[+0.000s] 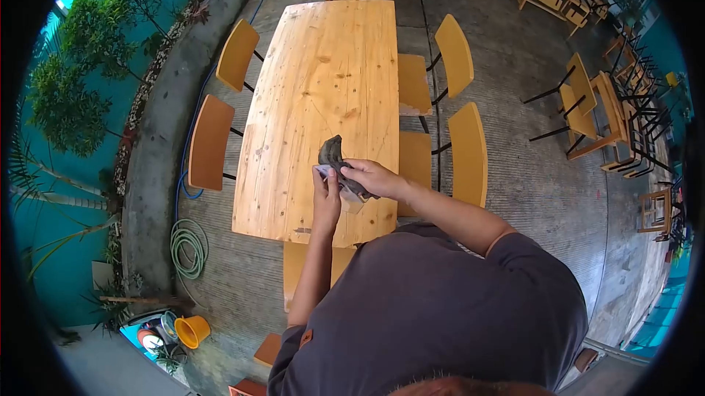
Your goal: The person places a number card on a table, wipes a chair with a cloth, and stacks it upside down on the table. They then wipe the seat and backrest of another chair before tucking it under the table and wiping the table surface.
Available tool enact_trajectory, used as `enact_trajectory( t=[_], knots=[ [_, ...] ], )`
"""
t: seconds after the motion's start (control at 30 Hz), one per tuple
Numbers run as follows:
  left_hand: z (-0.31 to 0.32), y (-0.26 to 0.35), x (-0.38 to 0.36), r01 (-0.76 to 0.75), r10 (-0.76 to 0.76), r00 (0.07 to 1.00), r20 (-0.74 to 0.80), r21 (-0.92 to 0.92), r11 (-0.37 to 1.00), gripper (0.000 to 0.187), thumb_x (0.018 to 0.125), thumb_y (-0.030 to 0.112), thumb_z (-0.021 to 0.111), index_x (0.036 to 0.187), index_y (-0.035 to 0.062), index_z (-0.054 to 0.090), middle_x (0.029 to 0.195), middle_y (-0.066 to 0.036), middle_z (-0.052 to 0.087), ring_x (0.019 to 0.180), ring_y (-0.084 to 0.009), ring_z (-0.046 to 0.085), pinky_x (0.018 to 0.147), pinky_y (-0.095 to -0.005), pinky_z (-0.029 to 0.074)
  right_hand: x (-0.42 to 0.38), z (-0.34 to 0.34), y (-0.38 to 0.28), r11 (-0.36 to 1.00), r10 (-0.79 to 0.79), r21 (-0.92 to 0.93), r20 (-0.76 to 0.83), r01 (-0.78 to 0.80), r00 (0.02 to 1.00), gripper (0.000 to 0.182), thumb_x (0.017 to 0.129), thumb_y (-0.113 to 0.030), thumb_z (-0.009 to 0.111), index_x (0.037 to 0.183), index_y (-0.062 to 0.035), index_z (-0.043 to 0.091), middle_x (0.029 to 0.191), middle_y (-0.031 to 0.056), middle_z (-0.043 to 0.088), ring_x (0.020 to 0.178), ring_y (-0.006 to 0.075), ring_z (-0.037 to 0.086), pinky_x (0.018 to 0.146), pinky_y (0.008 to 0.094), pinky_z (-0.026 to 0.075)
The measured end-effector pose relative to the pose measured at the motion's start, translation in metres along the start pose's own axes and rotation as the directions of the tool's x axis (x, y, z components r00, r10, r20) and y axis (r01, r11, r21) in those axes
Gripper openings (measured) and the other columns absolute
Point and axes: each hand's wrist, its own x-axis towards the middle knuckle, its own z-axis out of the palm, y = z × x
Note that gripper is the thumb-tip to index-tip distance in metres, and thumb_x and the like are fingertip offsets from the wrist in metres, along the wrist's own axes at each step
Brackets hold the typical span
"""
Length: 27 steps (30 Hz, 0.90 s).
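Beneath cloth (332, 151), table (316, 65) between chairs (469, 153)

The tabletop (316, 65) offers its longest free lane beyond the grips, over open boards to the far edge; a shorter one runs left to the near left corner. The dark bundle (333, 152), pinched between left grip (325, 198) and right grip (371, 178), blocks the direct way from one to the other. Nearer in, the torso (440, 315) closes off the near side, and the right forearm (452, 212) crosses the near right corner. Past the left edge stand a near left chair (211, 142) and a far left chair (236, 56), with a gap between their backs. Along the right edge, two chair seats (415, 164) crowd the side.
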Motion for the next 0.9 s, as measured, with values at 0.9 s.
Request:
enact_trajectory(
  t=[0.9],
  knots=[
    [0.008,0.004,-0.002,0.200,-0.199,0.980,0.017,-0.122,0.972,0.084,0.106,0.065,0.012,0.141,-0.0011,0.049,0.131,-0.017,0.060,0.123,-0.0228,0.056,0.111,-0.0339,0.040,0.009,-0.001,0.031,0.923,-0.207,-0.345,-0.078,0.168,0.975,0.023,0.095,-0.020,0.073,0.104,-0.0006,0.065,0.106,0.0064,0.064,0.097,0.0165,0.064,0.085,0.0302,0.052]
  ],
)
